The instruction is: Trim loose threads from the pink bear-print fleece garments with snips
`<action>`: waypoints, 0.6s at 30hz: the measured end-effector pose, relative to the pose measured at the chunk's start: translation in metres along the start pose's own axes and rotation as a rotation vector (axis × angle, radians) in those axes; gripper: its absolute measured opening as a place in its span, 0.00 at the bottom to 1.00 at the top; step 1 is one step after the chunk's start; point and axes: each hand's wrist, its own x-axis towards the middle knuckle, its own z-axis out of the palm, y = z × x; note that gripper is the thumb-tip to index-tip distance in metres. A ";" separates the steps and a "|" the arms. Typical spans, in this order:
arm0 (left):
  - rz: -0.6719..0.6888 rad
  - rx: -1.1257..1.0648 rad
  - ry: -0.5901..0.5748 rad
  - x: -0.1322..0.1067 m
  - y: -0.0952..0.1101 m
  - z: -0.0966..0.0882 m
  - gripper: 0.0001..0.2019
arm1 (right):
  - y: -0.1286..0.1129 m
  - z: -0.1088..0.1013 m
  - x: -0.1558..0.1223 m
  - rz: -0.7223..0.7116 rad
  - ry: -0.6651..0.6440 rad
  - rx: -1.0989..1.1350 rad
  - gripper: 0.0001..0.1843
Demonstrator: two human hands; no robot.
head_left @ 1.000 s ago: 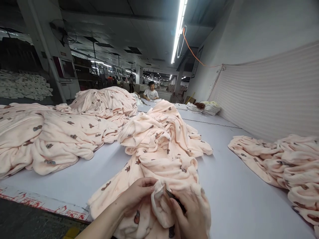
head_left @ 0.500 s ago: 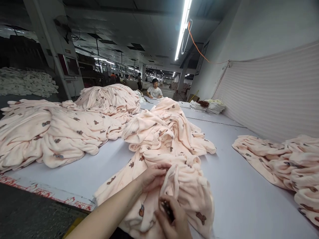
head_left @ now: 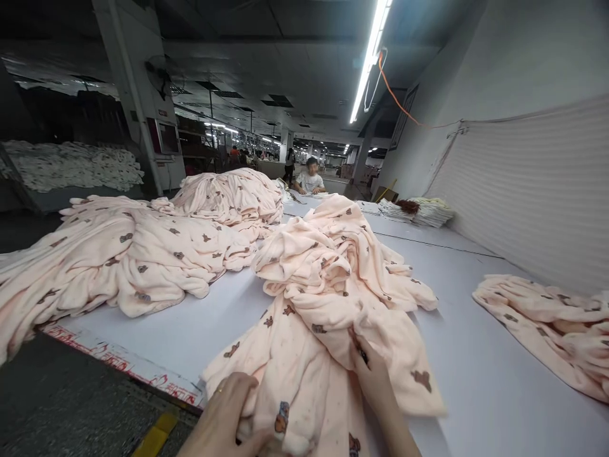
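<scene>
A peach fleece garment (head_left: pixel 304 355) printed with small brown bears lies in front of me on the white table (head_left: pixel 476 393), trailing back into a heap of the same cloth (head_left: pixel 333 260). My left hand (head_left: pixel 228 412) grips its near lower edge at the table's front, fingers closed on the fabric. My right hand (head_left: pixel 373 374) reaches up into a fold in the middle of the garment, fingers pressed into the cloth, with a small dark object partly showing between them.
A large pile of the same fleece (head_left: pixel 143 254) covers the table's left side and another pile (head_left: pixel 552 324) lies at the right. A person (head_left: pixel 311 181) sits at the far end. Folded white stacks (head_left: pixel 423 212) rest near the right wall. The floor (head_left: pixel 71 406) drops off at left.
Both hands have parted: the left slid down to the garment's near edge, the right moved up into the fold. The bunched cloth now lies spread flatter. The view has shifted left.
</scene>
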 end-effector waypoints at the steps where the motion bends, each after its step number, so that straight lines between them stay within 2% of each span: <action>1: 0.023 0.022 -0.044 -0.003 -0.001 0.004 0.11 | -0.004 0.001 0.002 0.004 0.006 0.002 0.25; 2: 0.029 0.024 -0.077 -0.003 0.002 0.008 0.08 | -0.011 0.004 0.001 0.008 0.004 0.011 0.25; 5: -0.052 -0.097 -0.113 0.014 0.022 0.017 0.11 | -0.037 0.020 -0.018 0.002 -0.088 0.117 0.22; 8: -0.056 -0.385 -0.163 0.034 0.046 0.023 0.09 | -0.055 0.035 -0.041 -0.062 -0.236 0.261 0.20; 11: -0.014 -0.639 -0.213 0.040 0.056 0.035 0.14 | -0.056 0.040 -0.049 -0.061 -0.244 0.301 0.18; 14: -0.017 -0.549 -0.155 0.037 0.053 0.054 0.25 | -0.052 0.035 -0.047 0.032 -0.206 0.421 0.17; 15: -0.011 -0.487 -0.125 0.036 0.052 0.060 0.23 | -0.052 0.032 -0.046 0.054 -0.192 0.453 0.18; 18: 0.044 -0.410 -0.078 0.033 0.049 0.071 0.07 | -0.054 0.022 -0.048 0.033 -0.071 0.430 0.16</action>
